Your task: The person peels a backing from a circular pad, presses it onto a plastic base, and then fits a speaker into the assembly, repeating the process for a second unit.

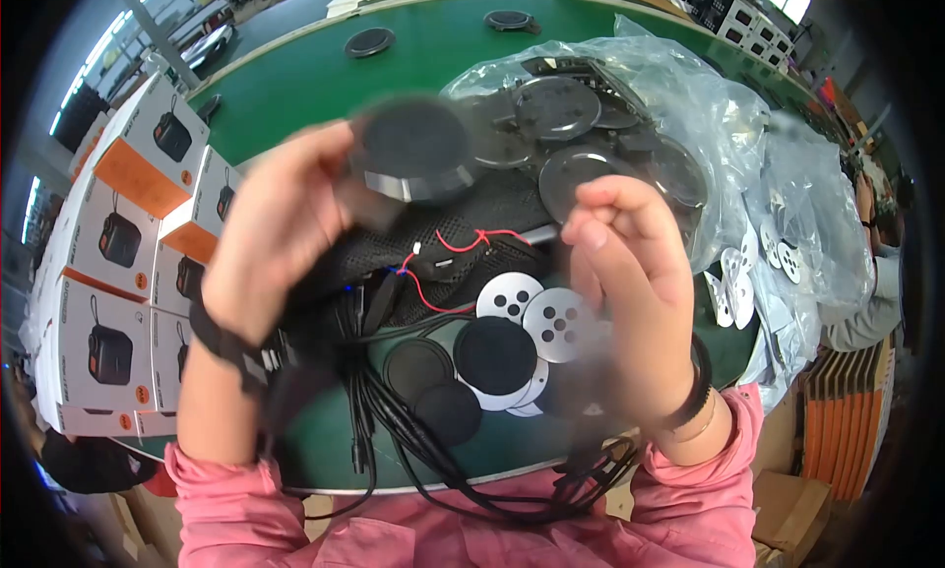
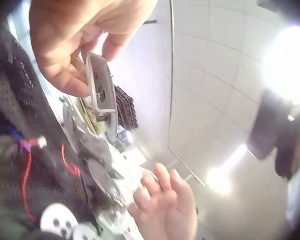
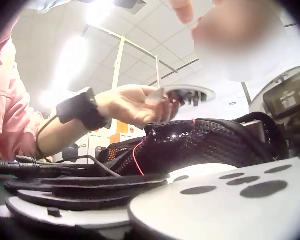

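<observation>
My left hand [image 1: 285,209] pinches a round black cover [image 1: 413,147] by its edge, above a black mesh pouch [image 1: 492,209]. In the left wrist view the cover's hollow grey underside [image 2: 102,87] shows between thumb and fingers. My right hand [image 1: 635,263] is raised to the right of the pouch, its fingers loosely bent, and nothing shows in it in the left wrist view. Below the hands lie white discs with holes [image 1: 556,324] and black round pads [image 1: 495,356]. Part of the right hand is blurred in the right wrist view.
Clear-topped round parts [image 1: 558,108] lie in a plastic bag [image 1: 709,95] at the back right. White boxes [image 1: 103,342] are stacked at left. Black cables [image 1: 394,420] run along the front edge. Two dark round parts [image 1: 369,42] sit far back on the green table [image 1: 285,105].
</observation>
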`<state>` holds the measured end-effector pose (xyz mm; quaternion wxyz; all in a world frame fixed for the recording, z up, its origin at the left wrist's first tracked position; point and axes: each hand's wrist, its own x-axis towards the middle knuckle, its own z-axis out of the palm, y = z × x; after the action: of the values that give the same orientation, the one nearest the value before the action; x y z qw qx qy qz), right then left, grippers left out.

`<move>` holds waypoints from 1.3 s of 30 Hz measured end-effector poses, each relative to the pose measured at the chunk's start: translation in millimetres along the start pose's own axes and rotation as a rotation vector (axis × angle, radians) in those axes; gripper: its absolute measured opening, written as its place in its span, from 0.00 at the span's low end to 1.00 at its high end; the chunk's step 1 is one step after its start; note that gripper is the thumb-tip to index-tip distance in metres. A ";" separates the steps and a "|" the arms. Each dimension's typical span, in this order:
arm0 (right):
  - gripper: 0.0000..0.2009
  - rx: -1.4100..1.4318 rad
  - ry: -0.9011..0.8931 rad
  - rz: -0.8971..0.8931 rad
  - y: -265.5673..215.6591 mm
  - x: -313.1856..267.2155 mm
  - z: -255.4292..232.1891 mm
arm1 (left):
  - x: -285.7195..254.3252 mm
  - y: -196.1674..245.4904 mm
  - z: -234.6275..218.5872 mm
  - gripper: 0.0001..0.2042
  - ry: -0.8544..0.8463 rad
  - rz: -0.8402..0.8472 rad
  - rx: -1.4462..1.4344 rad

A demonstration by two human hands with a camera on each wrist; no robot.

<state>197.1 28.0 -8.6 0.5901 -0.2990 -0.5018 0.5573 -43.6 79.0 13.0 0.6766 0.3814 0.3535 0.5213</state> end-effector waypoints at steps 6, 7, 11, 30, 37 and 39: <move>0.10 -0.079 -0.051 0.106 0.0 3.1 -3.7 | 83.3 26.0 -74.1 0.08 0.238 -0.127 -0.060; 0.10 -0.062 -0.064 0.107 0.0 3.7 -4.9 | 95.7 23.6 -85.6 0.07 0.353 -0.158 -0.026; 0.10 -0.046 -0.031 0.161 -1.9 4.7 -5.0 | 142.1 24.1 -158.3 0.08 0.335 -0.292 0.109; 0.10 -0.037 -0.032 0.235 -3.8 5.0 -4.0 | -32.4 -9.6 75.8 0.10 -0.408 0.346 1.611; 0.10 -0.061 -0.058 0.219 -0.1 6.9 -7.5 | -67.6 -69.9 72.6 0.21 -0.432 0.219 1.699; 0.10 -0.068 -0.062 0.218 -1.2 6.9 -7.2 | -67.6 -66.8 66.8 0.19 -0.396 0.219 1.619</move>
<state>203.4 35.8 -8.0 0.4997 -0.3540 -0.5031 0.6098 30.0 -7.8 -10.0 0.1891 0.8657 0.4540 0.0928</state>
